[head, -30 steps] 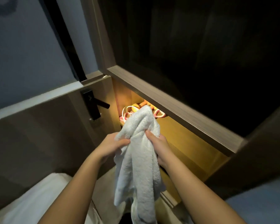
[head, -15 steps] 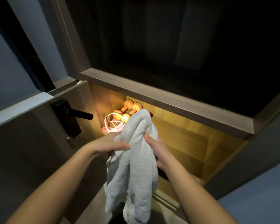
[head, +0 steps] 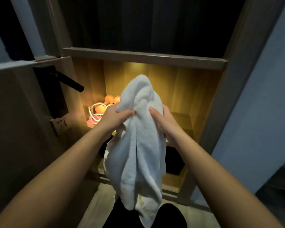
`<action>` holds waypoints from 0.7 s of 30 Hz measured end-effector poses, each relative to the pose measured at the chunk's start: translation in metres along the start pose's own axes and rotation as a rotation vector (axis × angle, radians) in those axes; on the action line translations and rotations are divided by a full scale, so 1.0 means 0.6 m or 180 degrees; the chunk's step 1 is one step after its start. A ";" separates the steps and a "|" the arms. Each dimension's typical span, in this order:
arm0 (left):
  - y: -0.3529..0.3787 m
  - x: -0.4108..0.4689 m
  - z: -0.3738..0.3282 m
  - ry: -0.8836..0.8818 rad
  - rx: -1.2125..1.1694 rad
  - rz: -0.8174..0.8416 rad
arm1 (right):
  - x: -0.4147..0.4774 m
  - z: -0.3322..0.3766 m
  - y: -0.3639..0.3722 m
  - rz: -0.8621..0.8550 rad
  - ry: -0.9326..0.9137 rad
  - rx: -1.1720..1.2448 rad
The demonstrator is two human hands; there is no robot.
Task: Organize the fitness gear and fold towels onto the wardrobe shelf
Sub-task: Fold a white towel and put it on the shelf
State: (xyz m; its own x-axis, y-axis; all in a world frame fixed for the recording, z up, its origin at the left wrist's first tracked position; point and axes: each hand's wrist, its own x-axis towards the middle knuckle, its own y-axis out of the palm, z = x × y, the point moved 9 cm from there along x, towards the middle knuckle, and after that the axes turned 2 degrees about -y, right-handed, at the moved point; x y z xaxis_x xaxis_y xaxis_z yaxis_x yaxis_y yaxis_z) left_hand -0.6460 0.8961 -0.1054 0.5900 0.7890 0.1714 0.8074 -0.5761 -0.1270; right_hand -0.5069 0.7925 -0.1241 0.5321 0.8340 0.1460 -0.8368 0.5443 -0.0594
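White towel (head: 138, 137) dead centre of the frame, bunched up and hanging in long folds, its top rising in a soft peak above the grip. Both hands are on it. The left hand (head: 115, 117) comes in from the left, fingers curled over a fold, clamping the cloth at the middle of the bundle. The right hand (head: 163, 120) mirrors it from the right, thumb pressed across the front of the towel and the other fingers wrapped behind, out of sight. The two hands sit close together with one ridge of fabric between them. The towel's lower end dangles at bottom centre, and there is yellow lettering (head: 145, 209) on its hem, too blurred to read.

Behind the towel, the lit wardrobe shelf (head: 179, 117) glows warm yellow in mid-frame. In its left corner, just beside the left hand, sit orange dumbbells (head: 109, 99) with a looped pink and white cord (head: 92, 111) in front of them. Above runs a wooden shelf board (head: 145, 57), with a dark compartment over it. Below the lit shelf, a dark box (head: 174, 162). At left of frame, a door (head: 15, 112) with a black handle (head: 69, 83). A blue-grey wall (head: 262, 112) fills the right side.
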 end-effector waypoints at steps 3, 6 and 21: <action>-0.008 -0.005 -0.059 0.0115 -0.0157 -0.0116 | -0.049 0.041 -0.012 0.0040 -0.0373 -0.0549; -0.008 0.008 -0.113 0.0224 -0.0203 -0.0162 | -0.079 0.090 -0.019 -0.0348 -0.0832 -0.1417; -0.005 0.050 -0.222 0.0371 0.0421 -0.0112 | -0.049 0.198 0.037 -0.0916 -0.1187 -0.1746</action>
State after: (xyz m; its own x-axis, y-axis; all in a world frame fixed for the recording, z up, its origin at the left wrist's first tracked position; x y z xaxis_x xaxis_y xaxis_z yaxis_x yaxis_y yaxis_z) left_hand -0.6304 0.8928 0.0301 0.5637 0.7737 0.2892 0.8249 -0.5094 -0.2451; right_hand -0.5566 0.7695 -0.0126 0.5604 0.6175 0.5519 -0.4328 0.7865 -0.4405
